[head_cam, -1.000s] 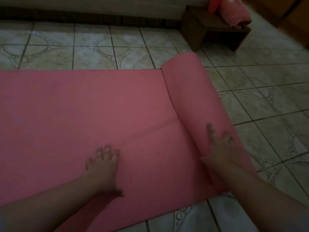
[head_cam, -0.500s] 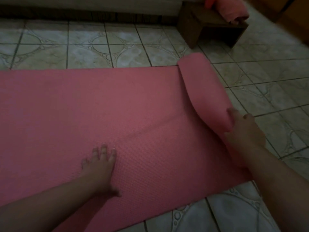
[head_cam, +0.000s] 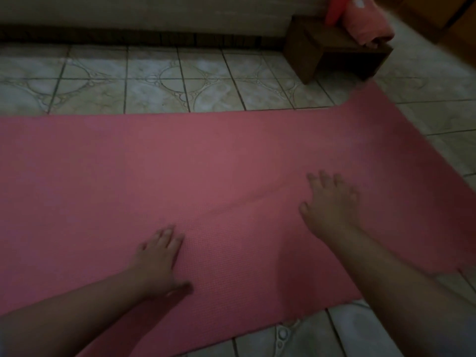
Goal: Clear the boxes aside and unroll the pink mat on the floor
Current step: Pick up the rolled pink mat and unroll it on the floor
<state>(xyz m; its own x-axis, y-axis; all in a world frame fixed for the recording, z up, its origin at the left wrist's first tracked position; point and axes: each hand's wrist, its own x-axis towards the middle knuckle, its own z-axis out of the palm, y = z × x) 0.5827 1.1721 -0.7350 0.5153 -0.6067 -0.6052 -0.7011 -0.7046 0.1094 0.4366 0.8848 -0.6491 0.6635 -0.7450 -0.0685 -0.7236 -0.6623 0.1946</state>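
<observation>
The pink mat (head_cam: 206,163) lies spread flat across the tiled floor, running from the left edge of view to the right, with no roll left in sight. Its far right end curls up slightly near the stool. My left hand (head_cam: 157,258) rests palm down on the mat near its front edge, fingers apart. My right hand (head_cam: 332,204) presses flat on the mat further right, fingers spread, next to a faint crease. No boxes are in view.
A dark wooden stool (head_cam: 334,52) stands at the back right with rolled pink cloth (head_cam: 365,24) on top. A low pale wall or furniture base (head_cam: 154,16) runs along the back. Patterned floor tiles (head_cam: 154,83) lie beyond the mat and at the front right.
The rolled end on the right has unrolled fully and the mat now lies flat. My right hand left the roll and came down palm flat on the mat. My left hand stayed put.
</observation>
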